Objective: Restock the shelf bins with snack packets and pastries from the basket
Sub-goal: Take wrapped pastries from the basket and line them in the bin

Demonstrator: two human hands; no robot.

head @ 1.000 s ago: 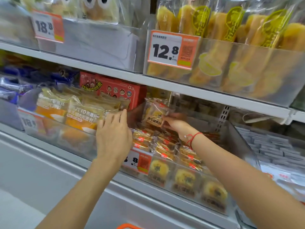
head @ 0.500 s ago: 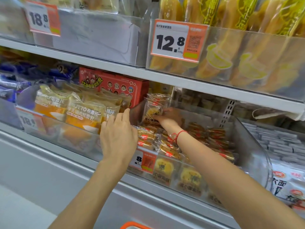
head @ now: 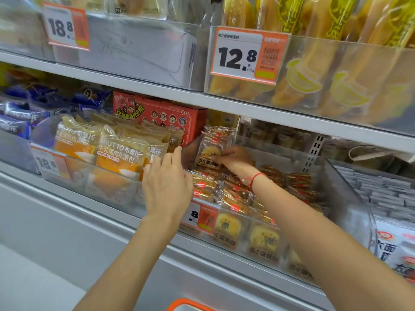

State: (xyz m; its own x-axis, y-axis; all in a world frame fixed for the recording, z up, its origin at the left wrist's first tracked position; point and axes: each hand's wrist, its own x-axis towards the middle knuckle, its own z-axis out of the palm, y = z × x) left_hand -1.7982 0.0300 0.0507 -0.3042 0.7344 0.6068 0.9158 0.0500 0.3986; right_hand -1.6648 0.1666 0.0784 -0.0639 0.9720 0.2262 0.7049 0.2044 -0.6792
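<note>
**Pastry packet going into clear shelf bin, back left corner**

Item: pastry packet (head: 210, 153), film-wrapped, one round yolk-coloured cake inside. Standing upright against the left wall of the clear bin (head: 350, 198), at the back of the stock.

Right hand (head: 235, 157): pinching the packet at its right edge, fingers curled round the wrapper. Left hand (head: 167, 182): flat and uncurled, fingers straight, resting on the divider between this bin and the neighbouring bread packets (head: 121, 151), gripping nothing.

Handling, judged: light; wrapper slippery and crinkly; cake likely crumbly, so squeezing the middle risking a crushed pastry. Best taken by the sealed edge seams, not across the face.

Stock below: like packets (head: 226, 194) lying overlapped and loose, likely sliding under any push.

Room: upper shelf edge (head: 269, 113) hanging low over the bin, limiting lift. Red box (head: 161, 117) crowding behind the divider. Open space showing toward the bin's back right. Price tag (head: 203, 217) clipped on the front lip, worth avoiding when withdrawing. Orange basket rim (head: 186, 305) barely showing at the bottom.
</note>
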